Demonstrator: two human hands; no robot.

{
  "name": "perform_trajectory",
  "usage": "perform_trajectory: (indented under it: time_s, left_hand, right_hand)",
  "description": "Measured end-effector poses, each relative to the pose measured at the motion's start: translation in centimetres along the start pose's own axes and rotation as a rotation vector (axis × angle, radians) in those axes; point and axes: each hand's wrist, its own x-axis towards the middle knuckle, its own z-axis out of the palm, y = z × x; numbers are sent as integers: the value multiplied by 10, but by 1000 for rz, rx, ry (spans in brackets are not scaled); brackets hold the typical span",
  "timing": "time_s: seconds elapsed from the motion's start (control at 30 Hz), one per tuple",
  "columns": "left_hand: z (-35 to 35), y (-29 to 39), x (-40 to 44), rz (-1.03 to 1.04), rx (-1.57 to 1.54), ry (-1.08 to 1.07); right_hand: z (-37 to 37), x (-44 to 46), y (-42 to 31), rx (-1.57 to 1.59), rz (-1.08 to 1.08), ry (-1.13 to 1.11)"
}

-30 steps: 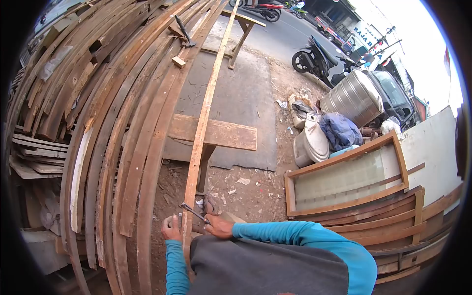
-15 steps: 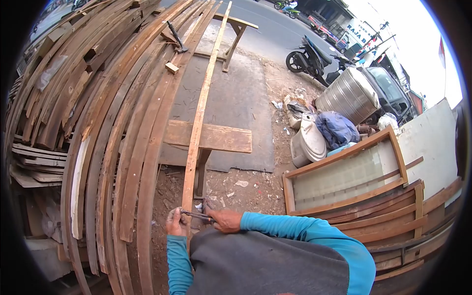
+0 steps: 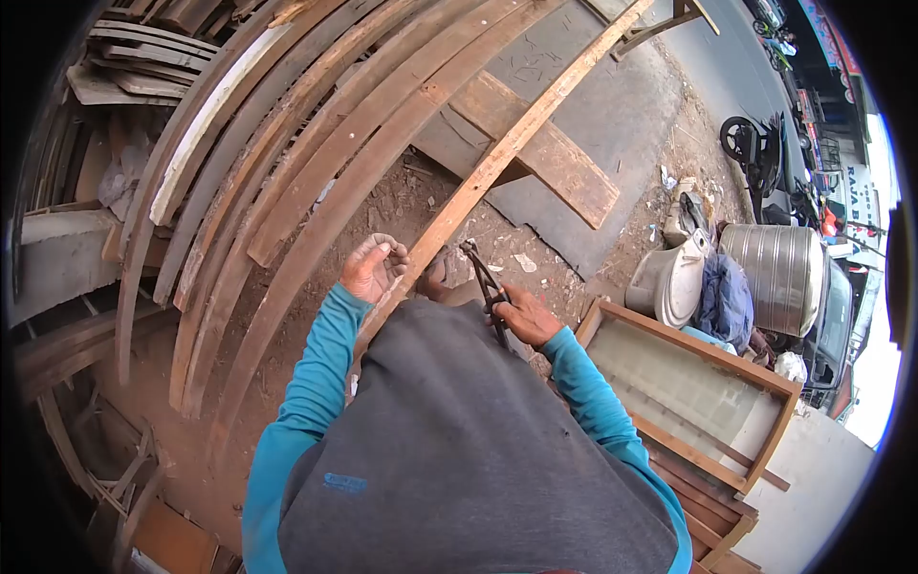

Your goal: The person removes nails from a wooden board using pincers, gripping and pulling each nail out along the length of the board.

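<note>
My right hand (image 3: 529, 318) grips the handles of dark pincers (image 3: 486, 279), whose head points up and away from me, just right of a long wooden strip (image 3: 475, 184). On the strip's left side is my left hand (image 3: 375, 268), raised with curled fingers and the thumb against the forefinger. Whatever may be in that pinch is too small to make out. The strip runs from close to my body out across a low wooden bench (image 3: 579, 182). The pincers are apart from the left hand.
Long weathered boards (image 3: 349, 196) lie piled at the left. A wooden frame with a pale panel (image 3: 660, 383) lies at the right, near a white bin (image 3: 666, 287), a dented metal drum (image 3: 773, 277) and a blue cloth bundle (image 3: 724, 301). A parked motorcycle (image 3: 765, 158) stands beyond.
The view has turned and tipped downward. My hands, which were together at the pincers' head over the strip, have moved apart; the pincers have swung upright in my right hand.
</note>
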Motion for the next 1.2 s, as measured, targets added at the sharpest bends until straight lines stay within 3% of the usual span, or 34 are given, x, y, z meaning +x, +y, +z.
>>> perform_trajectory:
  time_s: [0.1,0.2,0.23,0.3,0.37,0.43,0.6,0.67,0.8,1.03,1.2]
  left_hand:
    - [-41,-2,4,-8,22,6]
    - [-64,-2,8,-21,468,115]
    - [-61,0,5,-22,464,119]
    - [-47,6,-3,-87,1187,194]
    - [-42,2,-6,-112,1274,120]
    - [-38,-9,-10,-207,1562,51]
    - [-24,-20,-18,-238,1565,173]
    - [-25,-40,-24,-13,1695,330]
    - [-6,-42,-32,-91,1696,356]
    - [-4,-46,-33,3,1735,415]
    - [0,-35,-30,-69,1677,363]
  right_hand:
    - [-7,8,-4,276,143,60]
    - [-17,18,-13,341,162,16]
    - [-19,21,-20,362,167,-9]
    - [-23,21,-33,460,215,-24]
    - [-27,25,-40,594,252,-99]
    - [-30,30,-45,612,265,-134]
    - [-40,39,-54,543,299,-236]
    - [-45,38,-52,536,319,-256]
    - [-57,40,-47,574,396,-314]
    - [-56,43,-41,751,439,-390]
    - [-2,32,-35,959,500,-196]
